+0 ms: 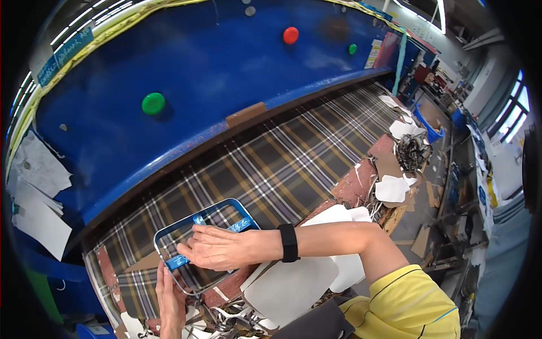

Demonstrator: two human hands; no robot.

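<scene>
A rounded rectangular cutting die (239, 224) with a blue and bare-metal rim and blue cross pieces rests on plaid fabric (271, 164). My right hand (220, 247) reaches across it from the right, its fingers bent down around the die's middle part; the fingertips are partly hidden. Beside the die's near left corner, my left hand (169, 302) holds its rim, fingers pointing away from me and close together. The fabric lies in a long strip over the bed and shows through the die's opening.
Behind the fabric rises a large blue machine panel (226, 73) with red and green buttons. White offcuts (293, 288) and shredded scraps (413, 151) lie along the worn reddish near edge (355, 183). A blue bin (429, 127) stands at far right; paper sheets (42, 220) hang at left.
</scene>
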